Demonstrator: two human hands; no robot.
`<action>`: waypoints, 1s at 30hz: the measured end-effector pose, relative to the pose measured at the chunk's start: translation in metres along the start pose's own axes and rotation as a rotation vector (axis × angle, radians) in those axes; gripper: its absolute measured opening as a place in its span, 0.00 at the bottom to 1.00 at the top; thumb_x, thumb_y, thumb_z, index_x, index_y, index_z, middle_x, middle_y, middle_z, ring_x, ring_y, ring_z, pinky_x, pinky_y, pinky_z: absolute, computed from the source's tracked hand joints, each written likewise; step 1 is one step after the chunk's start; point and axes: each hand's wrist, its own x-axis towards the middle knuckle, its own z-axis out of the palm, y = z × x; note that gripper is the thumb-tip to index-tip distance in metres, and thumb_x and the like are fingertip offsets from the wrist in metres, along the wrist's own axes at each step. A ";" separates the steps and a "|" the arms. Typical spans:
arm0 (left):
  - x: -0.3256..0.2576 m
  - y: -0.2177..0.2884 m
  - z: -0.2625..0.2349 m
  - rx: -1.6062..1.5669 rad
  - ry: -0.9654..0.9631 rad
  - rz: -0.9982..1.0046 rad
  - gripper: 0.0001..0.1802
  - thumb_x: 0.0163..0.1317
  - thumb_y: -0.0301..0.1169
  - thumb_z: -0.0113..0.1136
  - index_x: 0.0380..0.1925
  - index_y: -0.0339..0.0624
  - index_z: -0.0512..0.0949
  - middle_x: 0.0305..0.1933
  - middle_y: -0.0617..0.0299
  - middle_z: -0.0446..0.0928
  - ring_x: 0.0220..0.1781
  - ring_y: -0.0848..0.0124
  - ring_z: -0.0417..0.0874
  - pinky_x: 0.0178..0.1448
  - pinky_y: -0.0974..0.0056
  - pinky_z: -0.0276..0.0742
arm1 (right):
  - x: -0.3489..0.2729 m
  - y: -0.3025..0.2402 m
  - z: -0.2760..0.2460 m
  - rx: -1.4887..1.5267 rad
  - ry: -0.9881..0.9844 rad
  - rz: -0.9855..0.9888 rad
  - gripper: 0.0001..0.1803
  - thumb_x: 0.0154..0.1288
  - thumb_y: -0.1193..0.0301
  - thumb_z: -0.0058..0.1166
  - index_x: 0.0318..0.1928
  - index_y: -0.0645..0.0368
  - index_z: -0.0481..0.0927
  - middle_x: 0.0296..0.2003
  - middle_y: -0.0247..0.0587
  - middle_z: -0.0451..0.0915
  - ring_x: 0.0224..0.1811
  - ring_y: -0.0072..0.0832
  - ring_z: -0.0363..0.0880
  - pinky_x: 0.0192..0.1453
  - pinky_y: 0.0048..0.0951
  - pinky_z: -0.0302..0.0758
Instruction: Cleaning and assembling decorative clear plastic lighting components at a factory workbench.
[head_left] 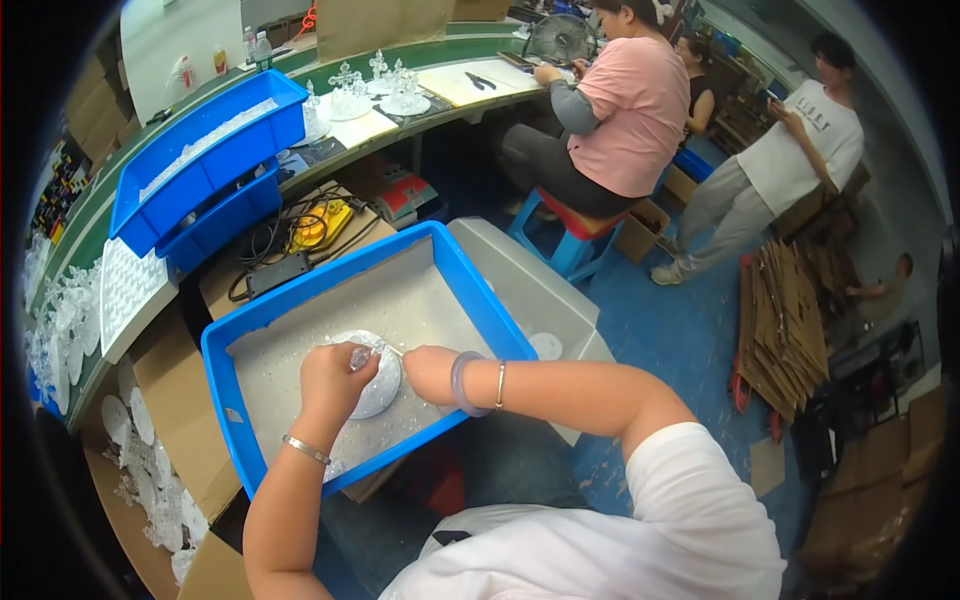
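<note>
From the wearer's head, the wide fisheye looked steeply down and forward, with the white shirt [600, 530] close at five o'clock. The left hand [335, 382] at eight and right hand [430, 374] at seven lay near; a seated person [632, 120] at one was farther off. Toward four, dim cardboard [890, 480] made distance hard to judge.

They wear a white shirt [610, 530], silver bracelets [306, 450] and a translucent bangle [458, 385].

The right hand [430, 375] hides its fingertips; the thin pale piece [396, 349] there is too small to identify
</note>
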 end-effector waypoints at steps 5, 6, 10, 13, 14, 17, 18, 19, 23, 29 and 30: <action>0.001 -0.007 -0.003 -0.012 -0.003 0.010 0.14 0.42 0.37 0.65 0.21 0.36 0.80 0.13 0.49 0.71 0.15 0.58 0.73 0.22 0.62 0.67 | 0.009 0.004 0.006 0.044 0.004 0.074 0.08 0.46 0.79 0.47 0.30 0.69 0.75 0.29 0.60 0.76 0.35 0.49 0.76 0.39 0.40 0.73; 0.002 -0.008 -0.004 -0.011 -0.010 0.020 0.15 0.40 0.38 0.66 0.21 0.36 0.80 0.14 0.49 0.71 0.15 0.58 0.73 0.22 0.62 0.67 | 0.011 0.006 0.008 0.020 -0.002 0.052 0.09 0.46 0.79 0.47 0.30 0.69 0.75 0.29 0.60 0.76 0.35 0.49 0.76 0.39 0.39 0.73; 0.004 -0.004 -0.007 0.037 -0.086 -0.027 0.17 0.38 0.39 0.69 0.22 0.36 0.80 0.15 0.50 0.73 0.18 0.58 0.74 0.24 0.63 0.68 | 0.014 0.008 0.007 -0.046 -0.041 0.036 0.09 0.47 0.78 0.47 0.31 0.69 0.74 0.30 0.59 0.76 0.35 0.48 0.76 0.38 0.40 0.73; 0.001 -0.002 -0.013 0.141 -0.012 0.028 0.16 0.37 0.38 0.69 0.22 0.37 0.79 0.17 0.50 0.74 0.20 0.57 0.75 0.26 0.64 0.69 | 0.018 0.017 0.001 -0.004 0.023 0.042 0.09 0.47 0.78 0.47 0.32 0.68 0.74 0.29 0.57 0.77 0.33 0.48 0.76 0.37 0.41 0.72; -0.001 -0.002 -0.018 0.124 0.006 -0.021 0.15 0.38 0.36 0.69 0.23 0.36 0.79 0.19 0.51 0.75 0.21 0.59 0.76 0.28 0.65 0.70 | 0.018 0.020 -0.008 -0.004 0.019 0.045 0.09 0.47 0.78 0.47 0.32 0.68 0.74 0.29 0.57 0.77 0.33 0.48 0.76 0.37 0.41 0.72; -0.003 -0.002 -0.042 -0.015 0.066 -0.096 0.12 0.41 0.31 0.67 0.25 0.36 0.78 0.22 0.53 0.77 0.24 0.64 0.77 0.31 0.68 0.71 | 0.017 0.027 -0.036 0.015 -0.075 0.069 0.09 0.51 0.75 0.46 0.35 0.64 0.73 0.31 0.56 0.76 0.37 0.47 0.75 0.39 0.39 0.71; -0.002 -0.005 -0.048 -0.129 0.115 -0.122 0.11 0.43 0.29 0.66 0.26 0.35 0.77 0.24 0.56 0.77 0.26 0.69 0.77 0.32 0.69 0.71 | 0.016 0.028 -0.041 0.160 0.074 0.117 0.08 0.53 0.74 0.45 0.35 0.64 0.72 0.31 0.57 0.75 0.38 0.46 0.74 0.40 0.38 0.70; -0.001 -0.010 -0.051 -0.185 0.165 -0.119 0.09 0.45 0.27 0.64 0.26 0.35 0.76 0.25 0.58 0.77 0.27 0.72 0.76 0.33 0.71 0.70 | 0.021 0.029 -0.044 0.202 0.236 0.096 0.08 0.55 0.74 0.43 0.34 0.63 0.72 0.32 0.57 0.75 0.38 0.46 0.74 0.41 0.38 0.70; -0.003 -0.037 -0.066 -0.422 0.313 -0.159 0.06 0.53 0.27 0.59 0.25 0.35 0.74 0.24 0.64 0.74 0.28 0.79 0.73 0.34 0.75 0.69 | 0.054 0.007 -0.063 0.458 0.529 0.026 0.09 0.62 0.70 0.40 0.32 0.63 0.70 0.27 0.49 0.73 0.32 0.37 0.73 0.37 0.31 0.69; 0.011 -0.032 -0.073 -0.665 0.375 -0.160 0.09 0.53 0.30 0.60 0.25 0.35 0.75 0.23 0.63 0.75 0.26 0.78 0.76 0.32 0.77 0.69 | 0.065 0.008 -0.042 0.673 0.591 -0.248 0.07 0.63 0.71 0.41 0.35 0.62 0.71 0.23 0.33 0.70 0.28 0.21 0.67 0.36 0.22 0.66; 0.010 -0.038 -0.075 -0.731 0.385 -0.148 0.09 0.54 0.31 0.60 0.26 0.35 0.75 0.23 0.64 0.75 0.26 0.79 0.76 0.31 0.77 0.69 | 0.063 0.006 -0.041 0.648 0.553 -0.248 0.07 0.63 0.71 0.41 0.36 0.61 0.71 0.23 0.32 0.69 0.29 0.21 0.67 0.36 0.22 0.66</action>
